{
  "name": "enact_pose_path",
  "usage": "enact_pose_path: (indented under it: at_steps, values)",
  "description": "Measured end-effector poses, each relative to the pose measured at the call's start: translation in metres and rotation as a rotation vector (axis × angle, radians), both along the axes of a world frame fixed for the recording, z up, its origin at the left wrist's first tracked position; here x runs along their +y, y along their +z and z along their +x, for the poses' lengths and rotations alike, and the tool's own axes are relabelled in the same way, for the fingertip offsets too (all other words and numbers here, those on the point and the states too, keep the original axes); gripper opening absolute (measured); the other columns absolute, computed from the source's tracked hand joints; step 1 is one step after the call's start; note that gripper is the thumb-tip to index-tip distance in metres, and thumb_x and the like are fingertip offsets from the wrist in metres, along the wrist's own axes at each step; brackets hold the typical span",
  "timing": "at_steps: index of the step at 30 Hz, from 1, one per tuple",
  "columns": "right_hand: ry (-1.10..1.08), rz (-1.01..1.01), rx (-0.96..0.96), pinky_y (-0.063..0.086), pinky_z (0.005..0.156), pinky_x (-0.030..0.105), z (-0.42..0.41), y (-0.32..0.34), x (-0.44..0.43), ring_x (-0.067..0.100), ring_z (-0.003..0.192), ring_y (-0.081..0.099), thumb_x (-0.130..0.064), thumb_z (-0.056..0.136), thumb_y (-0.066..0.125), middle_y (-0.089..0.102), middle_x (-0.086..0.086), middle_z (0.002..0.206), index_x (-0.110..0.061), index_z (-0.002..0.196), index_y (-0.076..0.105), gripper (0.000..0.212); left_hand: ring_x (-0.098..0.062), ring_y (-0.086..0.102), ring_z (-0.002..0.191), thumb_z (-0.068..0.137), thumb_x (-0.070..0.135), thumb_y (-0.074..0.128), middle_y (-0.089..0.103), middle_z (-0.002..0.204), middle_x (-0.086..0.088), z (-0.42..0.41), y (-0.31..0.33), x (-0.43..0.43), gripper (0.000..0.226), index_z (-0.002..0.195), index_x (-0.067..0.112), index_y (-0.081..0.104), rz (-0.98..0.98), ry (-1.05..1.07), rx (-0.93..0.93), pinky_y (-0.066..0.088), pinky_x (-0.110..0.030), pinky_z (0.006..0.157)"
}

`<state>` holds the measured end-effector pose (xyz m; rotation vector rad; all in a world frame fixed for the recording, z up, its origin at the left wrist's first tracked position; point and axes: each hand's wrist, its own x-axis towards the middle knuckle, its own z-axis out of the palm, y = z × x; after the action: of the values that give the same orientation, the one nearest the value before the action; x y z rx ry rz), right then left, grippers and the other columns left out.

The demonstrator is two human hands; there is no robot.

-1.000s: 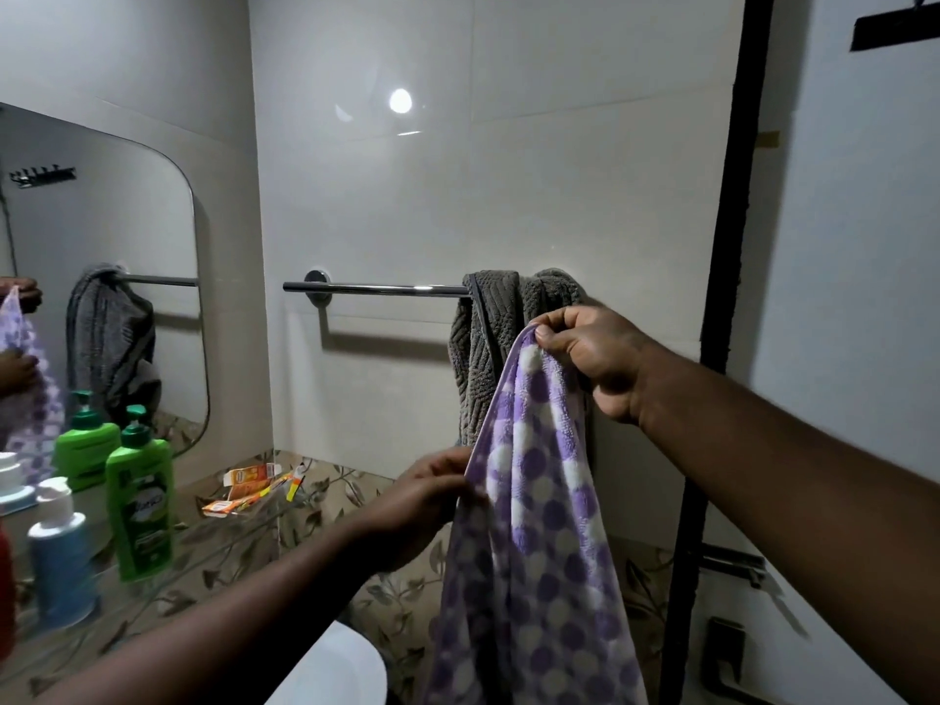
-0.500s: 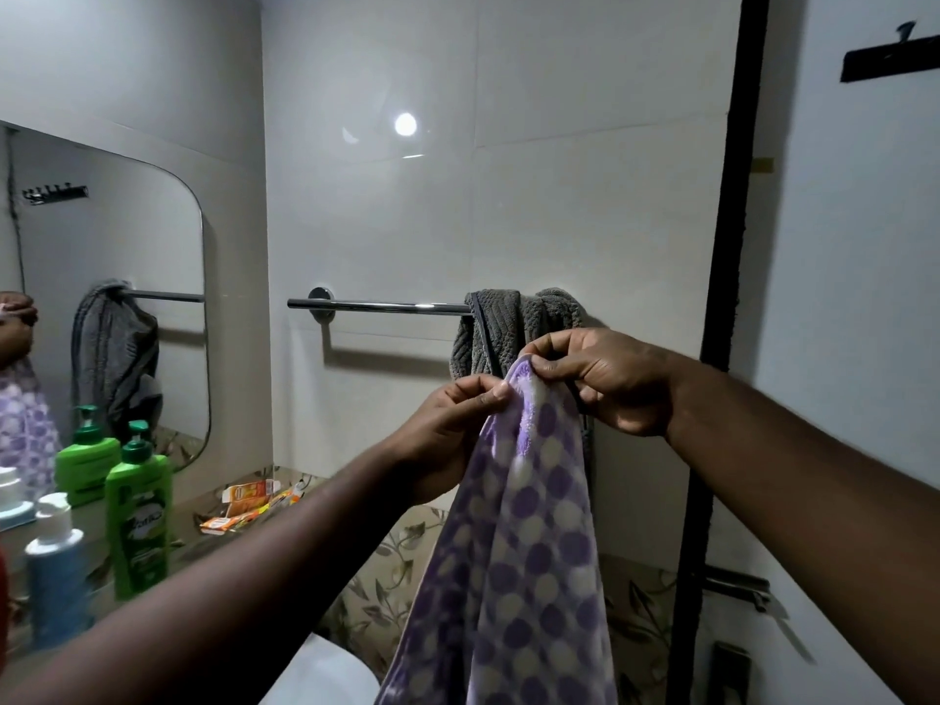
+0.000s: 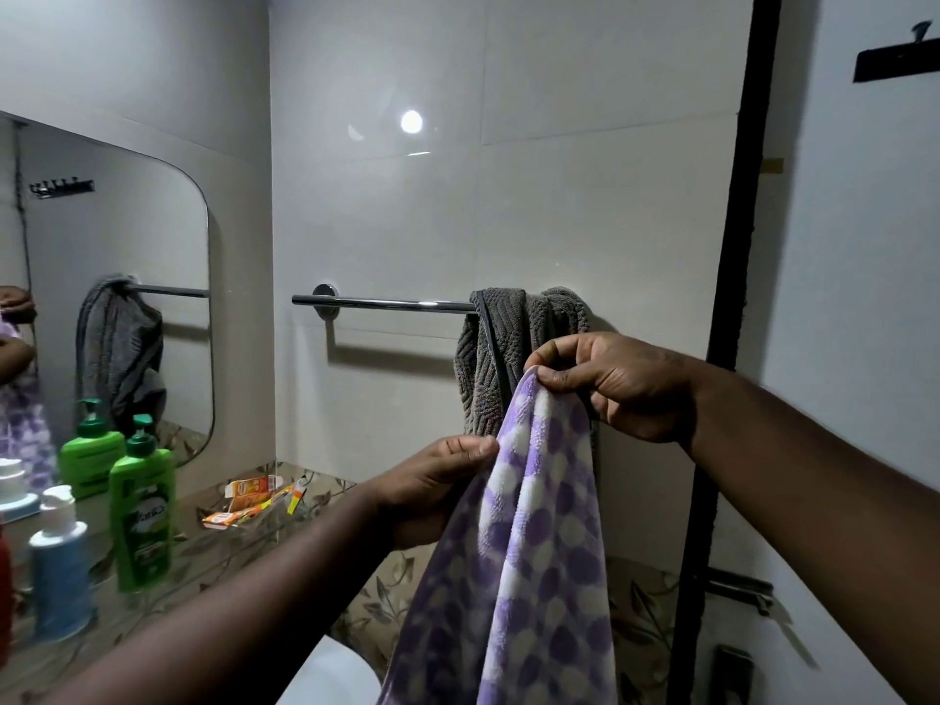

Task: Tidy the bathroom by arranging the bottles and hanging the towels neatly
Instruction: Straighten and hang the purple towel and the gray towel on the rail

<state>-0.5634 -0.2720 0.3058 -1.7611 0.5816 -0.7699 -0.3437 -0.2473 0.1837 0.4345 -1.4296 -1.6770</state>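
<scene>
Hanging from two pinches, the purple checked towel (image 3: 534, 552) droops straight down in front of the person. Its long axis is vertical and its folds are gathered rather than spread. The right hand (image 3: 620, 384) holds the top corner, with thumb and fingers (image 3: 564, 379) closed on the cloth. The left hand (image 3: 437, 480) is lower and to the left, its fingers (image 3: 473, 447) nipping the towel's near edge.

The towel rail (image 3: 386, 302) runs level across the wall, above and behind both hands. Its bare stretch lies up and to the left of the held corner. A grey towel (image 3: 508, 348) is bunched over the rail's right end, directly behind the right hand, so that end is taken. The left hand is the nearer one to the free chrome. To my eye the towel's top edge needs opening out sideways, parallel to the rail, then lifting over it, clear of the grey bundle.

Further left, a green bottle (image 3: 142, 506) and a blue bottle (image 3: 58, 567) stand on the patterned bench (image 3: 229, 547) below the mirror (image 3: 127, 297). Some orange sachets (image 3: 249, 501) lie loose behind them. All of these are well apart from the towel's path. A black door frame (image 3: 732, 297) rises just right of the grey towel and limits room on that side.
</scene>
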Motion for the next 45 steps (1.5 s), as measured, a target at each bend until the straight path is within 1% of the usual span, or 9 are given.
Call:
enact_pose_path:
  at_steps: [11,18,24,29,32,34,37,40,45]
  values:
    - [0.077,0.043,0.042,0.057,0.060,0.022,-0.010,-0.002,0.000,0.011,0.071,0.069,-0.010,0.085,0.069,0.072,0.005,0.083,-0.015,0.089,0.076,0.010,-0.037,0.064,0.108,0.093,0.014,0.065,0.061,0.128,-0.030,-0.007,-0.024,-0.001,0.054,0.134,-0.017,0.049,0.052,0.135,0.060,0.042,-0.053,0.112]
    - [-0.019,-0.004,0.053,0.048,0.050,0.016,-0.018,-0.001,0.002,0.005,0.061,0.063,-0.009,0.087,0.067,0.070,0.000,0.076,-0.013,0.089,0.074,0.009,-0.025,0.065,0.075,0.077,0.000,0.074,0.065,0.091,-0.016,-0.009,-0.022,-0.002,0.021,0.094,0.008,0.067,0.033,0.319,0.083,0.060,-0.032,0.069]
    - [-0.325,0.026,0.016,0.050,0.056,0.025,-0.017,-0.015,-0.002,0.013,0.060,0.059,-0.003,0.099,0.053,0.066,0.005,0.074,-0.010,0.088,0.067,0.020,-0.038,0.056,0.109,0.092,0.009,0.068,0.056,0.124,-0.034,-0.006,-0.024,0.001,0.047,0.125,-0.020,0.052,-0.009,0.245,-0.176,0.046,-0.052,0.105]
    - [-0.555,0.196,-0.149,0.055,0.060,0.035,-0.009,-0.031,-0.001,0.028,0.055,0.062,-0.004,0.097,0.047,0.065,0.019,0.065,-0.001,0.081,0.066,0.025,-0.023,0.065,0.067,0.093,0.011,0.068,0.068,0.090,-0.022,-0.007,-0.004,-0.002,0.012,0.090,-0.001,0.067,-0.005,0.476,-0.176,0.058,-0.031,0.064]
    - [-0.648,-0.169,0.036,0.047,0.058,0.029,0.009,-0.048,0.002,0.023,0.068,0.059,-0.019,0.090,0.064,0.066,0.009,0.073,-0.009,0.085,0.068,0.012,-0.021,0.060,0.061,0.092,0.005,0.070,0.066,0.075,-0.016,-0.021,0.010,-0.005,0.015,0.078,0.006,0.065,-0.102,0.608,-0.201,0.051,-0.030,0.060]
    - [-0.422,-0.320,0.293,0.051,0.064,0.028,0.016,-0.054,0.008,0.014,0.074,0.066,-0.036,0.078,0.078,0.074,0.001,0.081,-0.012,0.094,0.072,0.029,-0.018,0.057,0.059,0.091,0.002,0.070,0.065,0.072,-0.015,-0.029,0.021,-0.004,0.016,0.077,0.007,0.064,-0.193,0.665,-0.206,0.048,-0.028,0.056]
    - [-0.264,-0.420,0.585,0.044,0.060,0.030,0.015,-0.058,0.010,0.014,0.066,0.059,-0.025,0.083,0.074,0.068,-0.001,0.073,-0.010,0.084,0.072,0.015,-0.023,0.056,0.072,0.092,-0.001,0.069,0.063,0.085,-0.022,-0.031,0.029,-0.005,0.011,0.084,0.005,0.063,-0.293,0.683,-0.194,0.046,-0.032,0.063]
    - [-0.356,-0.394,0.466,0.039,0.053,0.024,0.011,-0.048,0.006,0.011,0.058,0.051,-0.014,0.087,0.069,0.062,-0.004,0.059,-0.013,0.073,0.071,0.015,-0.024,0.054,0.078,0.094,0.001,0.067,0.061,0.090,-0.021,-0.026,0.022,-0.003,0.011,0.092,0.008,0.058,-0.296,0.625,-0.151,0.042,-0.034,0.065]
    - [-0.458,-0.171,0.029,0.047,0.066,0.035,0.012,-0.044,0.005,0.024,0.072,0.056,-0.011,0.087,0.060,0.068,0.007,0.073,-0.014,0.068,0.073,0.024,-0.034,0.050,0.092,0.081,0.012,0.054,0.061,0.099,-0.026,-0.024,-0.010,0.000,0.033,0.107,-0.007,0.052,-0.193,0.571,-0.328,0.034,-0.049,0.079]
